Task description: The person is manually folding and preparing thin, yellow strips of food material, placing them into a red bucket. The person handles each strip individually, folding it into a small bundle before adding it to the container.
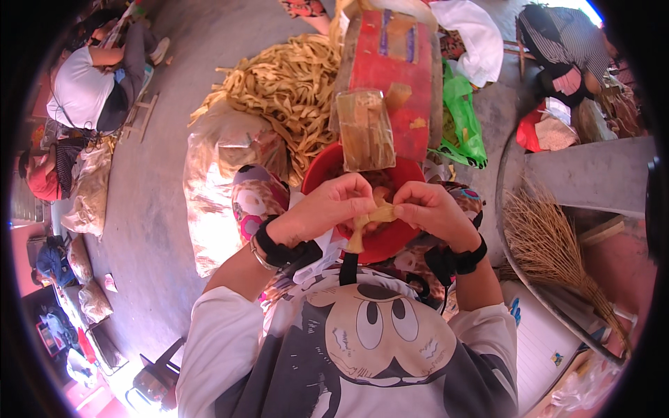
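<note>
Between my left hand and my right hand, a pale yellow-brown leafy strip is pinched by the fingertips of both, one end hanging down. Under them is a red plastic basin with brownish pieces inside, partly hidden by my hands. A clear-wrapped bundle of flat brown strips lies at the near end of a red board, over the basin's far edge. A small brown block rests on the board. Left of the board is a big heap of long yellowish strips.
A filled plastic sack stands by my left knee. Right of the board are a green plastic bag and a white cloth. A twig broom leans at the right. Other people sit at the left and upper right.
</note>
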Motion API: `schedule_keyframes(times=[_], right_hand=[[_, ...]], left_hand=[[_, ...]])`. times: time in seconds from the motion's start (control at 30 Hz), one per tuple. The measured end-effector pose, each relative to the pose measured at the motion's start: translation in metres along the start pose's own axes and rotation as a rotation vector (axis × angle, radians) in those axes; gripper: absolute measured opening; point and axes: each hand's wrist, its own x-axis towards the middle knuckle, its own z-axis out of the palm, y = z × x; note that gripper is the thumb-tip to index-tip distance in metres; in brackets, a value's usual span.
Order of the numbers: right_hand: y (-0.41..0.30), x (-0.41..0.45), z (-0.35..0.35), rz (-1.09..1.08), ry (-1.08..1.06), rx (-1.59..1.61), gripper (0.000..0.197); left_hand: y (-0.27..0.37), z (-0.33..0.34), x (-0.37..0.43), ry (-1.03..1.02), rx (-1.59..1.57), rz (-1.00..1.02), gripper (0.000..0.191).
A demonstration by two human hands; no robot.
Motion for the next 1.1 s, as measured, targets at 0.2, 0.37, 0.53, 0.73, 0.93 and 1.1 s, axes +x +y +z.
schedule_keyframes(times=[0.2, 0.37, 0.53, 0.73, 0.93, 1.1], right_hand=[[0.003, 0.009, -0.007, 0.004, -0.029, -0.054, 0.009], [0.0, 0.012, -0.013, 0.012, -0.059, -0.046, 0.01], [0.019, 0.038, -0.026, -0.162, 0.364, -0.384, 0.012], [0.043, 0.079, -0.029, -0.226, 0.663, -0.541, 0.017], [0.033, 0.047, -0.023, 0.034, 0.475, -0.091, 0.021], [0.012, 0.007, 0.024, 0.101, 0.101, 0.317, 0.019]], left_hand=[[-0.004, 0.003, 0.0, -0.016, -0.214, -0.104, 0.014], [0.014, -0.006, -0.006, 0.019, -0.008, 0.002, 0.015], [0.013, -0.019, 0.016, 0.386, 0.591, 0.248, 0.012], [-0.009, -0.036, 0.061, 0.721, 0.972, 0.669, 0.012], [-0.013, -0.03, 0.026, 0.674, 1.135, 0.498, 0.021], [-0.009, 0.011, 0.005, 0.435, 1.426, 0.907, 0.029]])
